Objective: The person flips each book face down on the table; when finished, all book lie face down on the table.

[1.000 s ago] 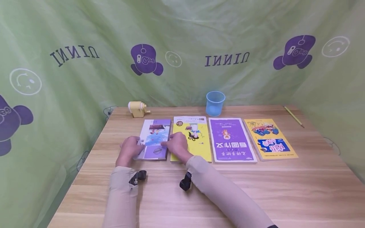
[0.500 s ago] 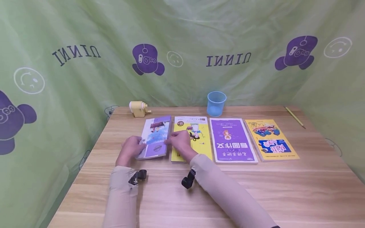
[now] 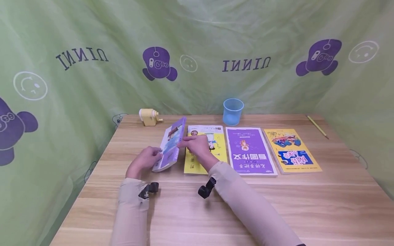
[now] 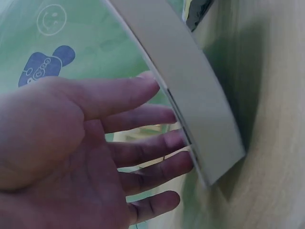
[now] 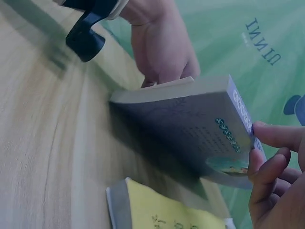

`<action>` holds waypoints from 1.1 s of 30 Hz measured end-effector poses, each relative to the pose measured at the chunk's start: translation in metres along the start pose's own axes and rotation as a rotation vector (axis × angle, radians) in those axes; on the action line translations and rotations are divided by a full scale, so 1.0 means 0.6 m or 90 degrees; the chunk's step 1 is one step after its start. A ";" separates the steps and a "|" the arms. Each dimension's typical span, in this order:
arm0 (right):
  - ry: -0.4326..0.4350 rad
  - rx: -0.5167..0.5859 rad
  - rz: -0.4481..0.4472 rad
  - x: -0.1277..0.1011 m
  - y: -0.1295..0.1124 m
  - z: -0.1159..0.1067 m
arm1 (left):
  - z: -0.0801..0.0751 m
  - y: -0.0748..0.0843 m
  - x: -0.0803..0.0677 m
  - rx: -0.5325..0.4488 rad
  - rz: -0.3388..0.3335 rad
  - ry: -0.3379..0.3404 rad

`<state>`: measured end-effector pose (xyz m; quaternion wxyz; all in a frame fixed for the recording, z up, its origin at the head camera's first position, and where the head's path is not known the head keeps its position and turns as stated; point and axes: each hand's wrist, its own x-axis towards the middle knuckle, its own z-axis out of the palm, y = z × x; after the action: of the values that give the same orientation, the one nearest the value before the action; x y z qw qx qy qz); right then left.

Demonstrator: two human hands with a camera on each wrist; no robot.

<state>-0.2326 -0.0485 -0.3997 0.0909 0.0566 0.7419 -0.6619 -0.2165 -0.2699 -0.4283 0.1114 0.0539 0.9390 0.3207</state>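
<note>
Purple book [image 3: 170, 147] tipped up from flat onto left edge on desk [image 3: 277, 205]. Left hand [image 3: 144, 163] fingers straight, bracing underside; right hand [image 3: 197, 146] pinching raised edge. Lift half done; other three books untouched.

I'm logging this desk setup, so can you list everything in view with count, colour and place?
tilted book: 1, purple and blue cover, raised on edge at the left end of the row
flat books: 3, yellow, purple, yellow-orange, side by side on the table
cup: 1, clear blue, behind the books
pencil sharpener: 1, pale yellow, back left
pencil: 1, yellow-green, back right
backdrop: 1, green with purple prints, around the table
left hand: 1, fingers straight against the tilted book
right hand: 1, grip on its raised edge
</note>
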 end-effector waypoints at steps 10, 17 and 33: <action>-0.063 0.073 0.018 0.004 -0.016 -0.001 | 0.005 0.004 -0.001 -0.109 0.052 -0.040; -0.091 0.054 -0.012 -0.004 -0.028 0.004 | 0.017 0.010 0.004 -0.211 0.129 -0.048; -0.128 -0.029 -0.010 -0.009 -0.026 0.017 | 0.008 0.028 -0.005 -0.248 0.024 -0.058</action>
<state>-0.2302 -0.0600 -0.3843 0.1609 -0.0183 0.7445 -0.6476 -0.2116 -0.2544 -0.4211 0.1559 0.0630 0.8523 0.4953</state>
